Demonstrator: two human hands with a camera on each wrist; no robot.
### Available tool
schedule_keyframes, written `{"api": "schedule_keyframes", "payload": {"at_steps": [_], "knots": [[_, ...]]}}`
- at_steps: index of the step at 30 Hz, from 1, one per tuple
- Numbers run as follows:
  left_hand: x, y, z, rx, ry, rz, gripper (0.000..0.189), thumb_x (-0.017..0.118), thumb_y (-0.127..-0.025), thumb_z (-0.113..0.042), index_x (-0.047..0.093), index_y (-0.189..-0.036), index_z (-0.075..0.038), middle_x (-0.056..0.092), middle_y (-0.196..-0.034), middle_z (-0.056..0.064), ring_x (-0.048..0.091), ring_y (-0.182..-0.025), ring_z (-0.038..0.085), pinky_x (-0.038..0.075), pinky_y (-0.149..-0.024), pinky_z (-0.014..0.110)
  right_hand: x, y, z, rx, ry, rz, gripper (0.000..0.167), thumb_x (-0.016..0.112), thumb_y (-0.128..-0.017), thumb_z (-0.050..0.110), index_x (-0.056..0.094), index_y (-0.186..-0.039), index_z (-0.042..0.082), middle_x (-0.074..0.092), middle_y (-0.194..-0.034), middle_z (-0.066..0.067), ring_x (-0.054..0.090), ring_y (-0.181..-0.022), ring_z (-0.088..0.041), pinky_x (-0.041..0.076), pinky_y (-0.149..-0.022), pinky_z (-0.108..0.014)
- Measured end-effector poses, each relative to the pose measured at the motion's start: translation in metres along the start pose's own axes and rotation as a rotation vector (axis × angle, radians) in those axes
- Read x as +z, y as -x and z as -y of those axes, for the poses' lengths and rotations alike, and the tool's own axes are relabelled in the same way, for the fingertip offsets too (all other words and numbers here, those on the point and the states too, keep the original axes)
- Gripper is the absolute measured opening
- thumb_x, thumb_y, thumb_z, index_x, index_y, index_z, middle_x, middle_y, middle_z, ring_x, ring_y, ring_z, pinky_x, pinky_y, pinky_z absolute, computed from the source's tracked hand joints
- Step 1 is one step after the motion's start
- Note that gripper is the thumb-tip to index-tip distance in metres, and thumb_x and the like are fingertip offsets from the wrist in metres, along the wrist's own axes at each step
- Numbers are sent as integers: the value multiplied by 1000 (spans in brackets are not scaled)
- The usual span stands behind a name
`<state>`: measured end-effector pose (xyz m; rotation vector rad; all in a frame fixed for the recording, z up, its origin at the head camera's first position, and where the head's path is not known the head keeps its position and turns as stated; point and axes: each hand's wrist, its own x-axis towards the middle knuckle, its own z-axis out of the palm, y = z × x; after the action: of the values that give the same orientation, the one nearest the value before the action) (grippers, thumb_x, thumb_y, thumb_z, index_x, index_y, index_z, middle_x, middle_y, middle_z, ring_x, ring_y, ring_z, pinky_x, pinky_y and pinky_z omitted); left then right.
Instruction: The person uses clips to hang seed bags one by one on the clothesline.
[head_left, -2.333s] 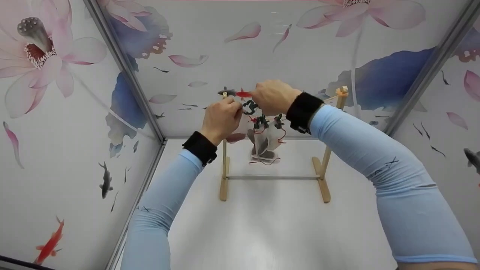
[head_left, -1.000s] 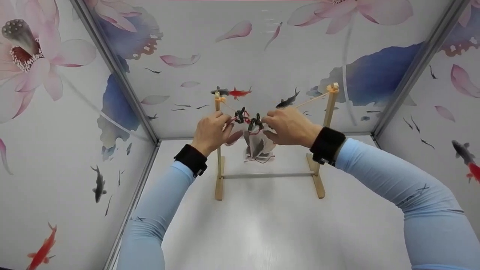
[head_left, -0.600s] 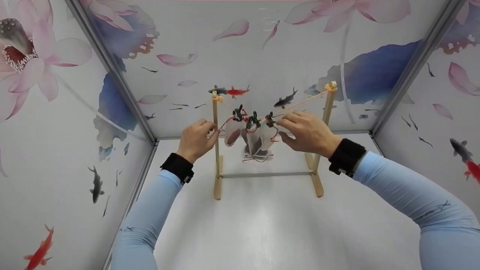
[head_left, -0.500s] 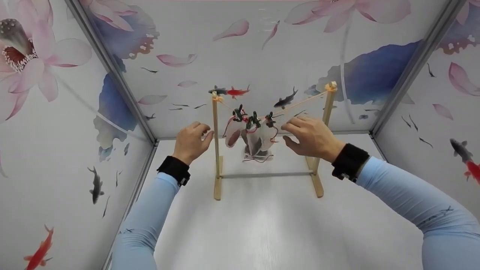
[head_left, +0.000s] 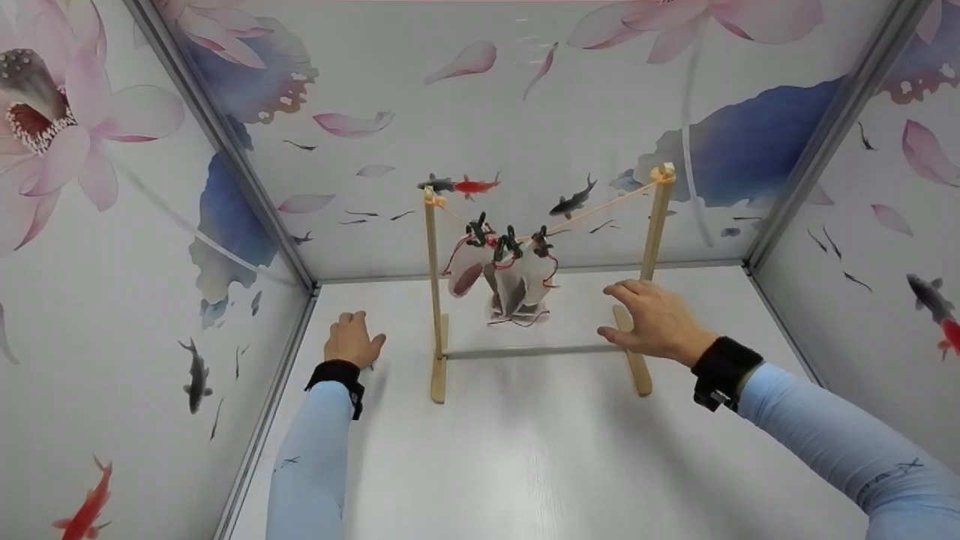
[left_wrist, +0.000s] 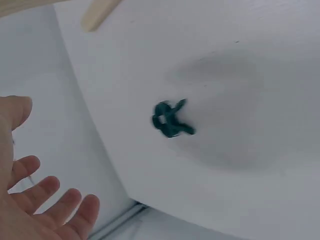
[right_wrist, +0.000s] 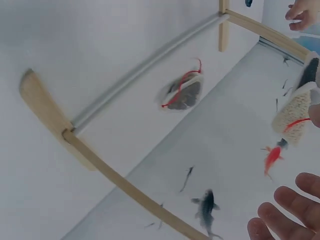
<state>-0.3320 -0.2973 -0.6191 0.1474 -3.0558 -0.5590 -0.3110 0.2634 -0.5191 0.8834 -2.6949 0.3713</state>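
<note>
My left hand (head_left: 351, 341) is over the table left of the wooden stand, fingers spread and holding nothing. A dark green clip (left_wrist: 167, 120) lies on the table beyond its fingers in the left wrist view; the head view mostly hides it behind the wrist. My right hand (head_left: 660, 319), fingers apart and holding nothing, overlaps the stand's right post (head_left: 658, 225). Between the posts sags an orange cord (head_left: 611, 202). Dark green clips (head_left: 508, 244) hold small whitish pouches (head_left: 465, 276) with red drawstrings on it. Another pouch (right_wrist: 185, 92) lies on the table beneath them.
The stand's left post (head_left: 433, 262) rises near my left hand. A grey crossbar (head_left: 532, 351) joins the wooden feet (head_left: 641, 371) low over the white table (head_left: 525, 450). Printed walls with lotus and fish (head_left: 196, 379) enclose the back and sides.
Both hands have let go of the hanging pouches and clips and moved down and outward, towards the person. The pouches hang by the clips, now uncovered.
</note>
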Motion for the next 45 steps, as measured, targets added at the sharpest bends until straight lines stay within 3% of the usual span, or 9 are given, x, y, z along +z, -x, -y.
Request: {"api": "schedule_keyframes", "payload": {"at_steps": [3, 7, 14, 18, 23, 25, 28, 36, 45], "knots": [[22, 9, 11, -75, 1, 127, 84, 69, -108, -37, 34, -171, 7, 29, -176, 40, 39, -157, 64, 45, -124, 72, 8, 9, -3, 39, -18, 57, 72, 91, -91, 43, 68, -146, 1, 75, -137, -23, 74, -123, -45, 65, -99, -63], [50, 18, 15, -117, -8, 218, 91, 70, -106, -42, 29, -173, 5, 14, -184, 36, 27, -164, 65, 43, -125, 76, 19, 19, -3, 71, -33, 109, 75, 91, -91, 45, 67, -147, 2, 74, -140, -23, 73, -124, -46, 66, -97, -63], [99, 39, 25, -139, 5, 273, 92, 69, -104, -48, 36, -171, 6, 18, -184, 34, 23, -166, 63, 37, -126, 81, 47, 44, -2, 155, -70, 194, 77, 93, -89, 46, 66, -145, 1, 72, -143, -27, 71, -128, -49, 65, -98, -65], [92, 46, 23, -138, -38, 220, 79, 71, -104, -40, 48, -162, 9, 41, -173, 36, 43, -154, 63, 46, -121, 75, 57, 49, 2, 158, -76, 231, 72, 91, -91, 43, 67, -144, 1, 72, -143, -26, 71, -129, -49, 64, -99, -64], [81, 41, 18, -59, -168, 126, 44, 74, -105, -17, 67, -138, 10, 72, -129, 33, 74, -114, 49, 65, -99, 57, 55, 48, 1, 162, -60, 240, 66, 90, -92, 38, 69, -142, 1, 72, -143, -26, 71, -130, -50, 64, -99, -65], [83, 43, 20, -50, -187, 101, 28, 72, -105, -10, 73, -124, 11, 75, -111, 30, 77, -98, 43, 68, -88, 52, 55, 47, 2, 154, -58, 243, 64, 90, -92, 37, 70, -141, 1, 73, -142, -25, 72, -128, -48, 65, -99, -64], [87, 48, 26, -72, -152, 66, 20, 72, -103, -7, 77, -110, 12, 71, -103, 30, 76, -83, 38, 69, -77, 50, 57, 45, 5, 135, -69, 255, 61, 89, -93, 38, 71, -139, 2, 73, -140, -24, 73, -126, -47, 65, -98, -62], [87, 52, 24, -47, -8, 45, 25, 80, -99, -16, 80, -107, 8, 69, -102, 25, 72, -89, 39, 64, -85, 55, 57, 40, 10, 143, -95, 281, 55, 89, -93, 37, 75, -133, 2, 75, -140, -22, 72, -129, -45, 65, -100, -62], [87, 41, 6, -30, -73, 92, 20, 79, -99, -10, 76, -109, 7, 72, -100, 24, 76, -89, 39, 66, -84, 52, 57, 36, 13, 139, -109, 280, 48, 87, -94, 34, 77, -130, 3, 76, -138, -22, 74, -127, -44, 64, -102, -60]]}}
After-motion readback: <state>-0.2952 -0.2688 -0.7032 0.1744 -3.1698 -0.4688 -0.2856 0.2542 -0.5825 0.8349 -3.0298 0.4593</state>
